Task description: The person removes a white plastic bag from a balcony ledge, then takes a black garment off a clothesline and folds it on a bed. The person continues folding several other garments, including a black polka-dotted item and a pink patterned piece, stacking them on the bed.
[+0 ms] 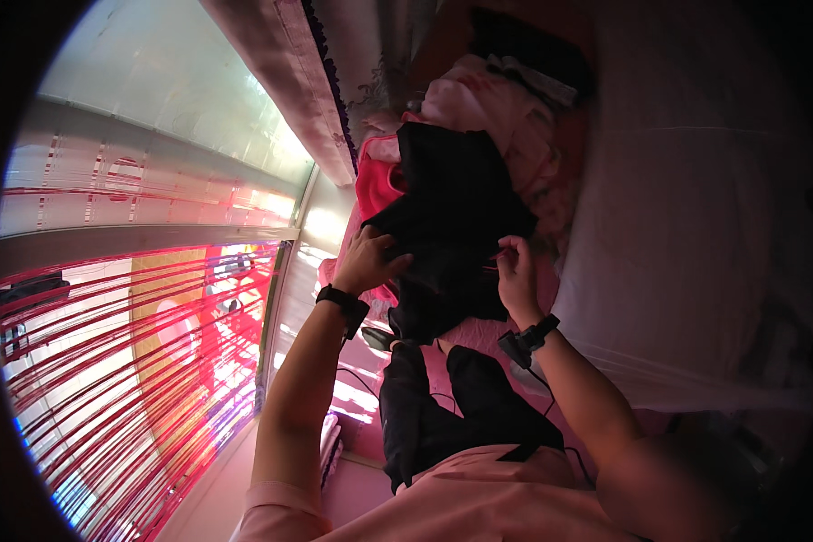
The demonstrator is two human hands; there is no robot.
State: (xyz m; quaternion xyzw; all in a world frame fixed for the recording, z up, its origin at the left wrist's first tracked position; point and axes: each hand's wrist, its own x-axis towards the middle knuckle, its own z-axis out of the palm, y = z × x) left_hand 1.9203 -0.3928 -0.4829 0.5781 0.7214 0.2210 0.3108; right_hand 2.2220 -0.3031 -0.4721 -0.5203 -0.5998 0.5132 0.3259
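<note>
A black cloth garment (454, 196) lies spread before me over a pile of clothes. My left hand (371, 261) grips its left edge, the fingers bent over the fabric. At its right side my right hand (517, 271) has thumb and fingertips pinched together at the garment's edge, by a thin reddish strip. Beneath the black cloth, a bright red-pink garment (377, 186) shows on the left. Pale pink clothes (488, 101) are heaped beyond it. Both of my wrists wear black straps with small devices.
A string curtain of red threads (142, 339) hangs by the framed glass at left. A drape with a dark scalloped edge (298, 74) hangs above. Sheer white netting (664, 237) covers the right side. Black cables run near my legs, and a dark shoe (377, 338) shows on the floor.
</note>
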